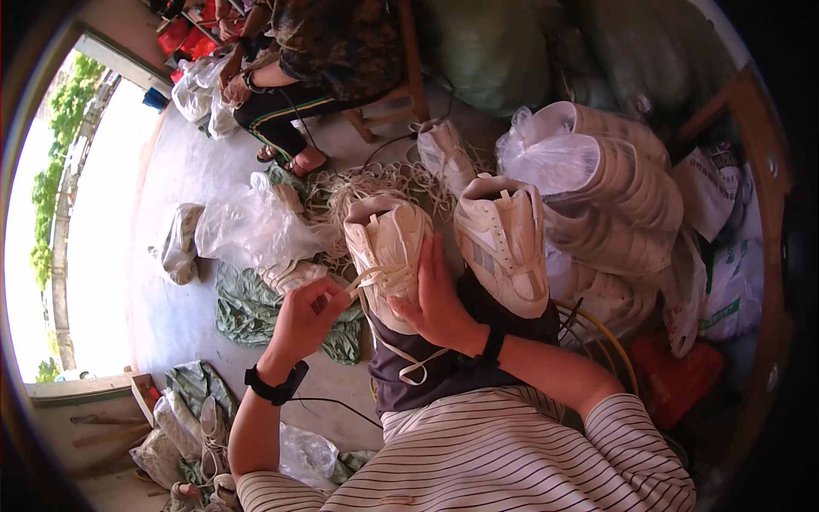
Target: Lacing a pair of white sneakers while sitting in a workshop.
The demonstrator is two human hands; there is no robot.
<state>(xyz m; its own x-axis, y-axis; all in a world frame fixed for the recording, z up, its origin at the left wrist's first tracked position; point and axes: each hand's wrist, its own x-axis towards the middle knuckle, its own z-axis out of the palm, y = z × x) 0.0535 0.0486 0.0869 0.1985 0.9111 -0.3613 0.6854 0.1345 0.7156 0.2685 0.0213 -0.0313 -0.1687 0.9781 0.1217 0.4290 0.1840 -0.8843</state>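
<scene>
A cream sneaker (386, 247) rests upright on my left knee, and a second matching sneaker (503, 243) sits on my right knee. My left hand (309, 314) pinches the end of a cream shoelace (375, 277) that runs across the first shoe's eyelets. The other end of the lace hangs down over my dark trouser leg. My right hand (437, 299) lies flat against the side of that same shoe and steadies it.
A heap of loose cream laces (375, 183) lies on the floor ahead. Stacked white shoes in clear plastic (597, 188) pile up at the right. Another person (324, 60) sits on a wooden stool beyond. Plastic bags (256, 226) and green sacks (247, 307) lie at the left.
</scene>
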